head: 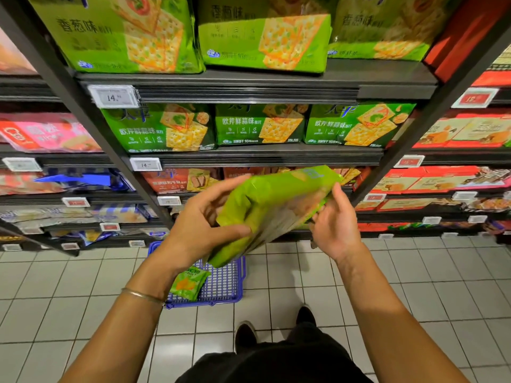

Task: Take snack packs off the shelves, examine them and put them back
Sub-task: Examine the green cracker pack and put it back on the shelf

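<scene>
In the head view, at the centre of the frame, I hold a glossy light-green cracker pack tilted, its top end up toward the right and its lower corner down toward the left. My left hand grips its lower-left part, thumb laid across the near face and fingers curled round behind. My right hand holds the pack's right edge, fingers curled against it and the thumb raised beside the upper corner. Both hands are clamped on this pack, and it is off the shelves, in the air in front of them. A thin metal bangle sits on my left wrist.

Across the top of the frame a row of matching light-green cracker packs stands on the dark metal shelf, which carries a white price tag at its left end. Just below, darker green cracker packs fill the next level.

At lower centre, a blue plastic mesh basket stands on the white tiled floor, partly hidden by my left forearm, with a small green snack packet lying in it. My black shoes show near the bottom.
</scene>
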